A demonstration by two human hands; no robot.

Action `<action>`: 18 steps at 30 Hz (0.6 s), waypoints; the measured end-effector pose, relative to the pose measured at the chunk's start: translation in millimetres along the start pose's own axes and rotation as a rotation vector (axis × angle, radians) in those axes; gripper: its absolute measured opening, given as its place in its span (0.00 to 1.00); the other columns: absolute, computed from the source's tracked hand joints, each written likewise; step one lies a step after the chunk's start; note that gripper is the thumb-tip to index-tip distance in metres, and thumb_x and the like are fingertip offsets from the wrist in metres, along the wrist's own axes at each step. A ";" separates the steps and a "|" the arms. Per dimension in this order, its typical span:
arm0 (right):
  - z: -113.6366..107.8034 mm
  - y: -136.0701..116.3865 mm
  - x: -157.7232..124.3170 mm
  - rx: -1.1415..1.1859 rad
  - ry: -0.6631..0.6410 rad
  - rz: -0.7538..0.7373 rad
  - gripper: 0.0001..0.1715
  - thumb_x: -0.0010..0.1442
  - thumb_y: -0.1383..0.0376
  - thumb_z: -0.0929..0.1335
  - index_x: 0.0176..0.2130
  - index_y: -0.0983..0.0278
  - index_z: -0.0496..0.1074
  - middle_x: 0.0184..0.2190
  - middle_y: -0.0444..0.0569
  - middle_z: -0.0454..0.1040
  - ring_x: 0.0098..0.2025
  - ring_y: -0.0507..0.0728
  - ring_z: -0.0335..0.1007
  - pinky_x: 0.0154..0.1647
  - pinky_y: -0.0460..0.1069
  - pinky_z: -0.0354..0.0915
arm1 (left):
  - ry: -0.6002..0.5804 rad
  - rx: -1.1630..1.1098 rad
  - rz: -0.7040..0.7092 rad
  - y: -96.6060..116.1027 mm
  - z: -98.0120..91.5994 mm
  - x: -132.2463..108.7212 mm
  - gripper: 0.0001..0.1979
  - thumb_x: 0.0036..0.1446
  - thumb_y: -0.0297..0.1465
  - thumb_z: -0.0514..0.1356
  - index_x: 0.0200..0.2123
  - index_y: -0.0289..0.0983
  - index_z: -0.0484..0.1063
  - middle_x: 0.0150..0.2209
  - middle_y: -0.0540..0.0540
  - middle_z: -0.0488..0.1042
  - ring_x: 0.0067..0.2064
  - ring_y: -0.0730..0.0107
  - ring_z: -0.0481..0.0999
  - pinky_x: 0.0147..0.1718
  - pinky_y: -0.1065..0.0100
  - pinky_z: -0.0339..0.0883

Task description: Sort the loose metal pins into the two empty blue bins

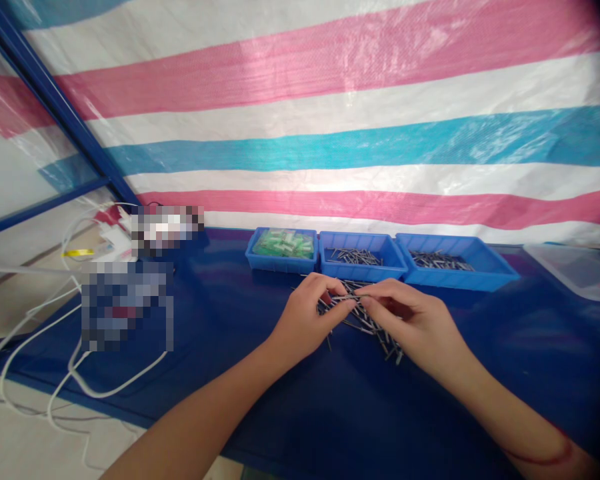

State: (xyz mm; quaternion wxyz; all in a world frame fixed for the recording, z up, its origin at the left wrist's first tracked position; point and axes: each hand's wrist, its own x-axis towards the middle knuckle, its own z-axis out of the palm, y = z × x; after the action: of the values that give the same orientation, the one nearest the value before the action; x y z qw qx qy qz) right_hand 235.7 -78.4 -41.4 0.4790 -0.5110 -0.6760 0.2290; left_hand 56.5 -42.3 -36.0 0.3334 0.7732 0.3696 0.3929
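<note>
Over a loose pile of thin grey metal rods (384,337) on the blue tabletop, both hands meet fingertip to fingertip. My left hand (307,313) pinches a slim metal rod (353,297) between thumb and index finger. From the other side, my right hand (413,313) closes its thumb and index finger on what looks like the same rod. The fingers partly cover the rod and the pile beneath. Just behind the hands, the middle blue bin (363,270) holds more short metal rods.
A blue bin (280,265) with green-and-white packets stands at the left of the row. At the right, another blue bin (460,279) contains metal rods, beside a clear plastic tray (575,273). White cables (115,390) and blurred items lie left. Striped sheeting hangs behind.
</note>
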 end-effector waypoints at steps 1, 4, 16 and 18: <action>-0.6 -0.6 0.3 -0.039 -0.012 -0.029 0.08 0.59 0.63 0.67 0.37 0.61 0.76 0.31 0.49 0.75 0.29 0.54 0.69 0.26 0.48 0.63 | 0.003 0.003 0.011 0.5 -1.4 0.6 0.06 0.57 0.33 0.61 0.35 0.36 0.69 0.35 0.49 0.71 0.34 0.73 0.69 0.36 0.71 0.63; -1.5 -2.7 0.3 -0.129 -0.073 -0.111 0.08 0.61 0.65 0.66 0.36 0.62 0.76 0.32 0.49 0.74 0.28 0.53 0.66 0.27 0.49 0.61 | 0.012 0.005 0.047 2.1 -4.3 1.7 0.06 0.57 0.33 0.61 0.34 0.36 0.69 0.34 0.49 0.71 0.35 0.72 0.69 0.36 0.71 0.63; -22.0 19.5 19.5 0.607 0.344 0.481 0.13 0.53 0.57 0.71 0.35 0.62 0.77 0.21 0.41 0.63 0.20 0.47 0.55 0.18 0.44 0.53 | -0.196 0.282 0.079 -6.6 -1.8 0.0 0.11 0.60 0.34 0.57 0.43 0.36 0.72 0.40 0.45 0.74 0.41 0.66 0.72 0.43 0.66 0.64; -36.5 27.2 26.3 0.710 0.429 0.525 0.11 0.51 0.58 0.72 0.34 0.63 0.77 0.21 0.40 0.61 0.19 0.46 0.52 0.17 0.43 0.52 | -0.235 0.386 0.077 -8.1 -2.5 -0.6 0.10 0.59 0.32 0.56 0.42 0.37 0.73 0.41 0.45 0.74 0.43 0.64 0.71 0.44 0.63 0.63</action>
State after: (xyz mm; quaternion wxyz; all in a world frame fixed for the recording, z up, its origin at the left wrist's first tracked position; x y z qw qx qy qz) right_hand 280.2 -50.9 -36.3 0.6781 -0.5049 -0.2909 0.4479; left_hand 51.5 -38.1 -41.5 0.2049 0.8766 0.3669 0.2344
